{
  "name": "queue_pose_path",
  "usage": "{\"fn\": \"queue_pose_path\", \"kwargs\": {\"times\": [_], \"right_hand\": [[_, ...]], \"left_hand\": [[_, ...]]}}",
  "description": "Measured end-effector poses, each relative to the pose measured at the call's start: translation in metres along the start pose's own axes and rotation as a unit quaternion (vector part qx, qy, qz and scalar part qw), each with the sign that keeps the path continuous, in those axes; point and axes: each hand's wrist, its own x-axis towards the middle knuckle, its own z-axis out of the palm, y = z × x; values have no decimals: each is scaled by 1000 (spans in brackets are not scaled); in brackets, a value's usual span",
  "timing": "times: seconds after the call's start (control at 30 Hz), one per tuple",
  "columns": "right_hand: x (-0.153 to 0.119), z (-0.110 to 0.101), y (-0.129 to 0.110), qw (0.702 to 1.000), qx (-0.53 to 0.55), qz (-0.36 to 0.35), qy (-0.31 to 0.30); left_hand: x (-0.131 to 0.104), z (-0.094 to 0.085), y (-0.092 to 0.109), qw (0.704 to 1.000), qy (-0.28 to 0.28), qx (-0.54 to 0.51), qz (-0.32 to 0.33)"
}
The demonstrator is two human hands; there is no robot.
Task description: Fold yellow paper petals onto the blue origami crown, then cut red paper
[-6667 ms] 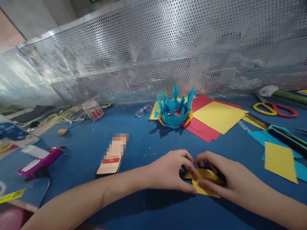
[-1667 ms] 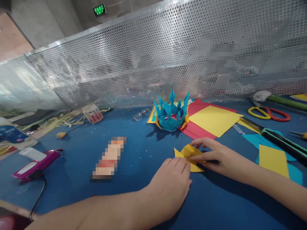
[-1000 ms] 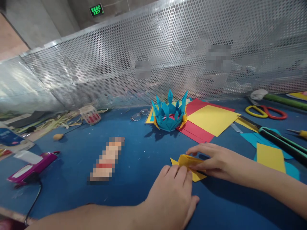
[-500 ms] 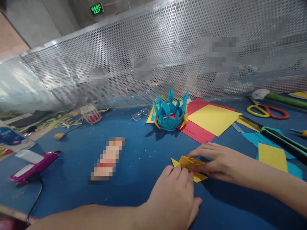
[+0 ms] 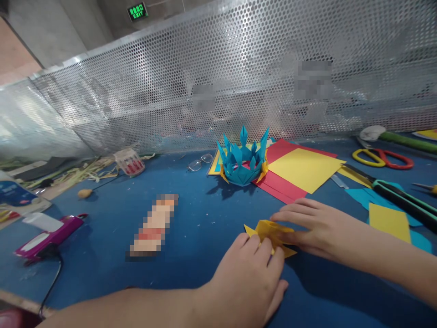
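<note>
A folded piece of yellow origami paper [image 5: 268, 229] lies on the blue table, its pointed corners sticking out between my hands. My left hand [image 5: 252, 273] presses on its near side, fingers bent over the paper and thumb out to the right. From the right, my right hand [image 5: 303, 223] grips the paper's far edge and side between thumb and fingers. Parts of the folds are hidden under the fingers. Beyond the hands stands a blue paper crown [image 5: 243, 166] with tall points and yellow pieces at its sides.
Red sheets [image 5: 282, 184] and a yellow sheet [image 5: 307, 168] lie behind my right hand. Scissors [image 5: 382, 157] and a black-and-green cutter [image 5: 403, 200] are at the right. Eyeglasses [image 5: 195, 165], a plastic cup [image 5: 129, 162] and a purple corded tool [image 5: 51, 237] sit leftward. Perforated metal [image 5: 164, 105] borders the back.
The yellow paper's upper flap stands a little more opened out. My left fingers have shifted slightly to the right and spread a little; my right hand has risen slightly.
</note>
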Motion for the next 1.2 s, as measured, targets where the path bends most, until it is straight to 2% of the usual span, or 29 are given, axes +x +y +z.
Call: {"fn": "queue_pose_path", "kwargs": {"times": [0.2, 0.57, 0.7, 0.8, 0.87, 0.93, 1.07, 1.2], "right_hand": [[5, 2, -6, 999, -35, -23, -1], [4, 5, -13, 996, -77, -32, 41], [4, 1, -20, 996, -76, 2, 45], [5, -7, -28, 996, -51, 62, 27], [5, -9, -33, 992, -48, 110, 39], [6, -6, -35, 986, -69, 139, 62], [7, 9, -38, 982, -101, 138, 79], [7, 17, -42, 980, -97, 150, 83]], "left_hand": [[-2, 0, -2, 1000, 8, 1, 7], [-1, 1, -3, 999, 26, 11, 17], [-2, 4, -4, 1000, 24, 15, 14], [-1, 5, -4, 1000, 15, 3, 3], [0, 4, -4, 1000, 2, -14, -5], [2, 0, -2, 999, -22, -28, -11], [4, -8, 3, 993, -80, -73, -56], [3, -8, 8, 982, -86, -118, -118]]}}
